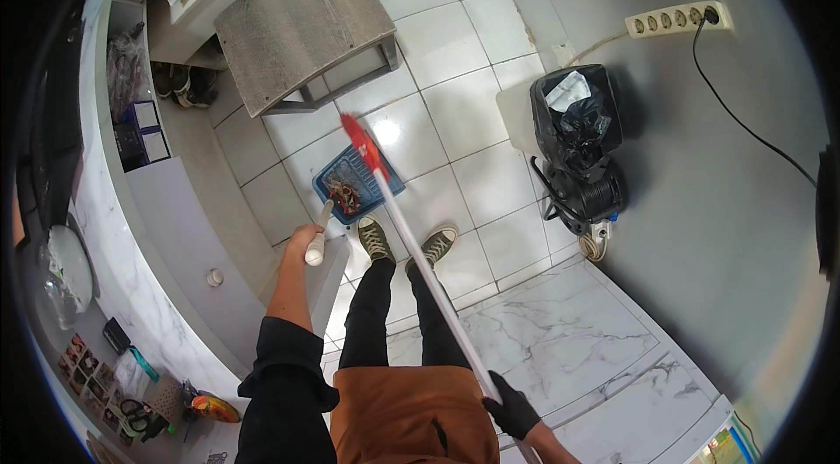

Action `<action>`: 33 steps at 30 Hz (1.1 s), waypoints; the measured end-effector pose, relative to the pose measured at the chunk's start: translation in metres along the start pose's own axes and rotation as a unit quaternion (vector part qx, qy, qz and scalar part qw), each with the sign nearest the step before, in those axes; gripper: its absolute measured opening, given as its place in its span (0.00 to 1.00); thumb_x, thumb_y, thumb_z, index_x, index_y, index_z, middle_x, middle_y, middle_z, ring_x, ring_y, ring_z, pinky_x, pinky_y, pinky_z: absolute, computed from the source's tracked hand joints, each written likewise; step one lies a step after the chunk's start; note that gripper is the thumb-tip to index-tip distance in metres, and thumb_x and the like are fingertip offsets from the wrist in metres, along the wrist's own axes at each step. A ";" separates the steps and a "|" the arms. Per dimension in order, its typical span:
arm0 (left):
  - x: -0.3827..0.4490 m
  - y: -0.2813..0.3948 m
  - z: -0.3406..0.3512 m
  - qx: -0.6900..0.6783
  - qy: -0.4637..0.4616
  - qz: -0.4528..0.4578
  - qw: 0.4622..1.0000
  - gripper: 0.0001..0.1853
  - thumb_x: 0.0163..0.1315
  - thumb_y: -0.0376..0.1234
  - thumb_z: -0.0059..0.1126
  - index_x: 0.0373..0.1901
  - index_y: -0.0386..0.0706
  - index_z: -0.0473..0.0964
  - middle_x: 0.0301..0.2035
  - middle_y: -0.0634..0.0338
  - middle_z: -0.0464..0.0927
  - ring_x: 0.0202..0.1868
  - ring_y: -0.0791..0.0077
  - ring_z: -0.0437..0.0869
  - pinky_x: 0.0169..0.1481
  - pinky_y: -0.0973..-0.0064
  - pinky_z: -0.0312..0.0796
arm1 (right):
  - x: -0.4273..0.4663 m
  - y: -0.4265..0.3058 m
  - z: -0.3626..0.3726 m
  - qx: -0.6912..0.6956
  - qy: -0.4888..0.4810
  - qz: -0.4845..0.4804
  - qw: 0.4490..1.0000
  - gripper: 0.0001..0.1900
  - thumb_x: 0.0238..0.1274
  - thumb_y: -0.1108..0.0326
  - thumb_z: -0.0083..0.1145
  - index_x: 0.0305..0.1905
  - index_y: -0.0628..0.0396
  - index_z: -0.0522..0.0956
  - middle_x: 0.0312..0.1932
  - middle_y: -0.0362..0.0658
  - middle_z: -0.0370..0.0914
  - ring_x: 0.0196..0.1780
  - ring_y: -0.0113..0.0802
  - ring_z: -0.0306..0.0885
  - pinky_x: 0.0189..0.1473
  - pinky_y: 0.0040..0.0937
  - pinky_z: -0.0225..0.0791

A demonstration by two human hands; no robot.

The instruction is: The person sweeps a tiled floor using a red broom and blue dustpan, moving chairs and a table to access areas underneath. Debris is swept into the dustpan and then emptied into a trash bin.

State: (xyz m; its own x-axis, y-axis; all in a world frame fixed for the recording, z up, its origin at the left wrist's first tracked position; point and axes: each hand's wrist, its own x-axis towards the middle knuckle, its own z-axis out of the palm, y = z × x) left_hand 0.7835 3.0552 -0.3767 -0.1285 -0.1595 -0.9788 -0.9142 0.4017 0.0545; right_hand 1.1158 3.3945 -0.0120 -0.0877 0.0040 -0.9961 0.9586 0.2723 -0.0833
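My bare left hand (303, 242) grips the white handle (316, 247) of a blue plastic dustpan (377, 200), whose pan lies in front of my shoes with a clump of debris (344, 195) in it. In a black glove, my right hand (512, 408) is closed around the long pale pole (430, 280) of a broom. The pole slants up and left across my legs to the red broom head (361, 144), which is over the far part of the dustpan; whether its bristles touch the pan cannot be told.
A grey wooden table (308, 18) stands ahead on the white tiled floor (453, 93). To the right are a bin with a black bag (577, 116), a black cable reel (587, 198) and a wall power strip (676, 21). A marble-patterned counter (141, 215) curves along the left.
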 end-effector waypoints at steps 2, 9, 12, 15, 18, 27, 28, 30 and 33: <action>-0.005 -0.005 -0.008 0.007 -0.007 -0.005 1.000 0.18 0.62 0.37 0.55 0.49 0.36 0.69 0.29 0.50 0.76 0.23 0.63 0.80 0.21 0.63 0.75 | 0.000 -0.004 -0.011 -0.071 0.057 -0.024 0.996 0.34 0.65 0.54 0.52 0.73 0.46 0.53 0.32 0.64 0.79 0.38 0.62 0.80 0.40 0.52 0.72; -0.010 -0.003 -0.018 0.052 -0.023 -0.007 0.998 0.18 0.62 0.37 0.55 0.49 0.33 0.70 0.28 0.51 0.78 0.23 0.66 0.80 0.21 0.64 0.74 | 0.045 0.018 -0.061 -0.187 0.270 0.004 0.944 0.30 0.66 0.61 0.50 0.70 0.53 0.56 0.29 0.58 0.80 0.34 0.58 0.80 0.37 0.52 0.72; -0.012 0.000 -0.004 0.061 -0.019 0.004 0.998 0.19 0.60 0.35 0.56 0.48 0.29 0.72 0.27 0.50 0.78 0.24 0.65 0.81 0.23 0.66 0.73 | 0.038 0.043 -0.052 -0.155 0.269 0.055 0.949 0.30 0.65 0.62 0.50 0.70 0.53 0.56 0.29 0.58 0.80 0.34 0.57 0.80 0.37 0.52 0.72; -0.011 0.002 0.022 0.073 -0.028 0.028 0.997 0.19 0.60 0.35 0.57 0.47 0.29 0.73 0.27 0.50 0.79 0.23 0.65 0.81 0.25 0.66 0.73 | 0.030 0.069 -0.037 -0.172 0.280 0.084 0.940 0.31 0.65 0.62 0.50 0.71 0.53 0.56 0.31 0.59 0.80 0.35 0.57 0.80 0.38 0.52 0.72; -0.006 0.005 0.052 0.102 -0.036 0.044 0.993 0.18 0.59 0.35 0.58 0.46 0.30 0.74 0.26 0.51 0.79 0.23 0.64 0.81 0.26 0.65 0.73 | 0.043 0.084 -0.024 -0.171 0.269 0.101 0.942 0.31 0.65 0.62 0.49 0.71 0.53 0.55 0.33 0.61 0.80 0.37 0.58 0.80 0.40 0.53 0.72; 0.012 -0.008 0.130 0.090 -0.050 0.054 0.993 0.18 0.58 0.34 0.57 0.45 0.29 0.74 0.28 0.49 0.79 0.24 0.61 0.81 0.27 0.63 0.72 | 0.002 0.075 0.049 0.091 0.096 0.042 0.990 0.32 0.64 0.59 0.53 0.71 0.50 0.57 0.38 0.61 0.81 0.43 0.54 0.82 0.49 0.46 0.73; 0.018 -0.010 0.133 0.084 -0.054 0.060 0.993 0.17 0.59 0.34 0.56 0.45 0.30 0.74 0.26 0.49 0.78 0.24 0.62 0.82 0.26 0.63 0.73 | -0.010 0.075 0.055 0.104 0.090 0.046 0.989 0.32 0.64 0.60 0.54 0.71 0.50 0.59 0.38 0.58 0.82 0.44 0.51 0.83 0.49 0.44 0.73; 0.032 -0.014 0.134 0.092 -0.053 0.057 0.993 0.17 0.59 0.34 0.56 0.46 0.30 0.74 0.27 0.48 0.78 0.25 0.60 0.82 0.24 0.63 0.73 | -0.033 0.080 0.061 0.134 0.115 -0.002 0.984 0.31 0.63 0.61 0.56 0.70 0.49 0.61 0.40 0.56 0.83 0.46 0.50 0.83 0.48 0.41 0.73; 0.045 -0.013 0.129 0.188 -0.057 0.069 0.978 0.19 0.60 0.34 0.54 0.49 0.30 0.73 0.31 0.45 0.78 0.28 0.57 0.84 0.24 0.63 0.76 | -0.049 0.095 0.066 0.097 0.252 -0.132 0.954 0.30 0.63 0.63 0.58 0.68 0.55 0.64 0.43 0.58 0.81 0.46 0.52 0.82 0.43 0.41 0.76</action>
State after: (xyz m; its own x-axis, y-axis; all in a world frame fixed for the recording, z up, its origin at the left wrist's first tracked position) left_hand 0.8397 3.1594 -0.4468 -0.1774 0.0126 -0.9841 -0.6830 0.7183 0.1323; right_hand 1.2289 3.3568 0.0271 -0.4049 0.4345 -0.8045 0.9130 0.1454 -0.3811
